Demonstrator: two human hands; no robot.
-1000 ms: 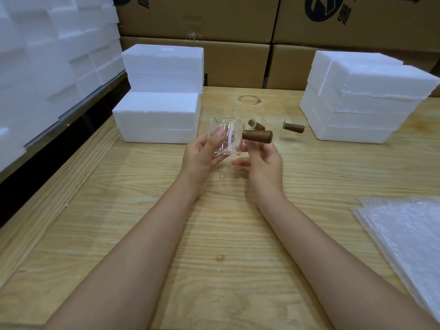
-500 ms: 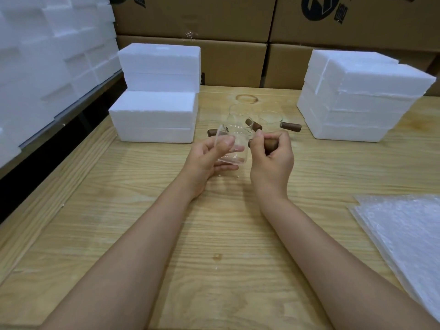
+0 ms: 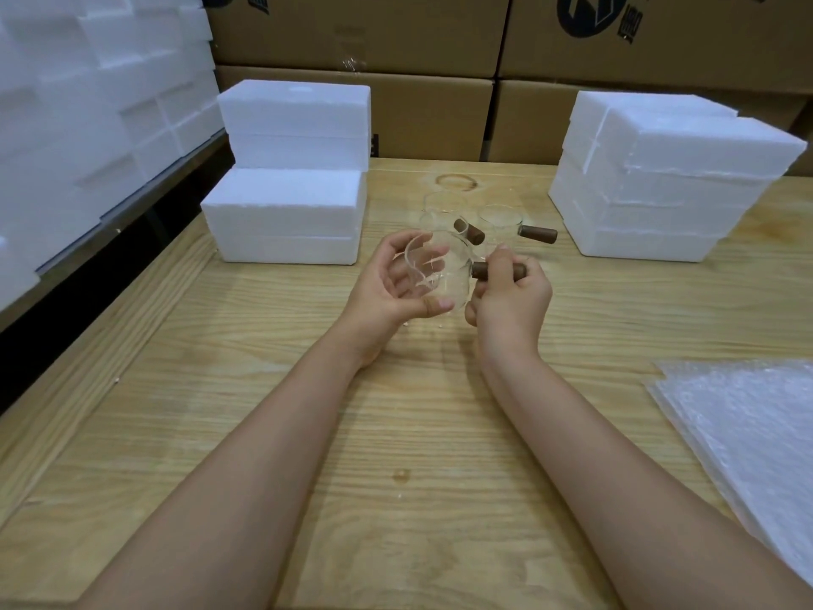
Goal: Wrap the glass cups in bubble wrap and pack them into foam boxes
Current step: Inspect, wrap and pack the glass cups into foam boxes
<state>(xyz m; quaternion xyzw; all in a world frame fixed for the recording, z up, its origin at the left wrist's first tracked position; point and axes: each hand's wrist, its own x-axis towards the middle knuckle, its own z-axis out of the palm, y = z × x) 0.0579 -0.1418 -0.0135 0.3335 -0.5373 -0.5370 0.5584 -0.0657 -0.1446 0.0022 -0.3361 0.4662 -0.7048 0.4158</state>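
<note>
Over the middle of the pale wooden surface (image 3: 396,411), the clear glass cup (image 3: 440,275) hangs tipped on its side between both hands. It appears to be lifted off the boards, so a slip would likely drop bare glass onto hard wood. The white foam boxes stacked at the far left (image 3: 290,213) and far right (image 3: 660,182) look closed. The pile of clear bubble wrap sheets (image 3: 748,424) lies well apart at the near right edge, so nothing soft sits under the cup. I judge the reach across to a sheet the riskiest stretch, since one hand would have to let go. Just behind the hands stand other clear cups with brown handles (image 3: 499,217), near enough that a swing of the held cup could knock them over. Both forearms run forward from the near edge and converge. The left grip (image 3: 391,288) is palm-up and cupped, with its fingers curled round the far wall of the glass and its thumb pressed on the near wall. The right grip (image 3: 510,297) is clamped on the brown wooden handle (image 3: 499,270) that juts from the cup's side, with the fingers wrapped over it. Smooth glass could twist loose if that small handle alone carries the weight.
</note>
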